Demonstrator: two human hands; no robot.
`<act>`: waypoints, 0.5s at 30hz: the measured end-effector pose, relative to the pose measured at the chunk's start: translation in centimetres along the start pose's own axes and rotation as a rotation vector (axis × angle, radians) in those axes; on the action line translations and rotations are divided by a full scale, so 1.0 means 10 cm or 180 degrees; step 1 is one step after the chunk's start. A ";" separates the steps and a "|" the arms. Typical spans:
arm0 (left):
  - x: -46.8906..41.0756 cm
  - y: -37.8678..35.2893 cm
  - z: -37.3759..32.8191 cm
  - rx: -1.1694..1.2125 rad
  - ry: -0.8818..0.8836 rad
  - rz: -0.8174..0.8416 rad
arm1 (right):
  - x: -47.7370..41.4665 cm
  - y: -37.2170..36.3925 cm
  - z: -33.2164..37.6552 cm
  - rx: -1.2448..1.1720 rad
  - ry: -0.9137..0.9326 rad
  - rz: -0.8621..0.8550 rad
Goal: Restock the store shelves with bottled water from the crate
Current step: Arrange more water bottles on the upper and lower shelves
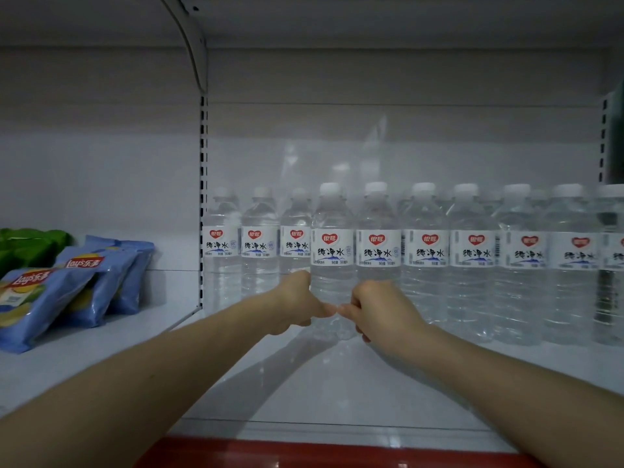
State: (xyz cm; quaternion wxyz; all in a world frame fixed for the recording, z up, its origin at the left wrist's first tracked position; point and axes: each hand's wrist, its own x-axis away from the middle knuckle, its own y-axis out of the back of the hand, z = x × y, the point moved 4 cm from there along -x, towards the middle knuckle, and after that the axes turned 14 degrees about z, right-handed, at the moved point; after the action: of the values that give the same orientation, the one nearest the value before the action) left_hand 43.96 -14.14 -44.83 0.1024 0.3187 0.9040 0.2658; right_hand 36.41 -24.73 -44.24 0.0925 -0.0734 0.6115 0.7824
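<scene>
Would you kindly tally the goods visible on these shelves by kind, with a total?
Water bottles with labels showing: 10 (those behind are too blurred to count)
Blue crisp bags: 3
Green bags: at least 1, mostly hidden
Total: at least 14

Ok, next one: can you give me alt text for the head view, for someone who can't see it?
The left hand and right hand clasp the lower part of one water bottle standing in a row of bottles on a white shelf. Blue crisp bags sit in the bay to the left.
</scene>
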 end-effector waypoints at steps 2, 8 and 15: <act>-0.03 0.00 0.01 -0.0070 0.0041 0.0017 | -0.02 -0.02 -0.02 -0.0022 -0.0009 -0.0009; -0.05 -0.01 0.05 -0.0171 0.0086 -0.0037 | -0.05 -0.05 -0.06 -0.0301 0.0023 -0.0031; 0.10 -0.06 -0.05 -0.0504 0.0303 -0.0300 | -0.03 -0.05 -0.09 -0.0543 0.0060 -0.0008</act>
State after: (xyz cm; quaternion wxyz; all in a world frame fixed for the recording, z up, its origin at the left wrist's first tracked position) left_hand 42.72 -14.15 -44.80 0.0966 0.2537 0.8980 0.3462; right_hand 36.77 -25.54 -44.85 0.0811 -0.0892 0.5434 0.8308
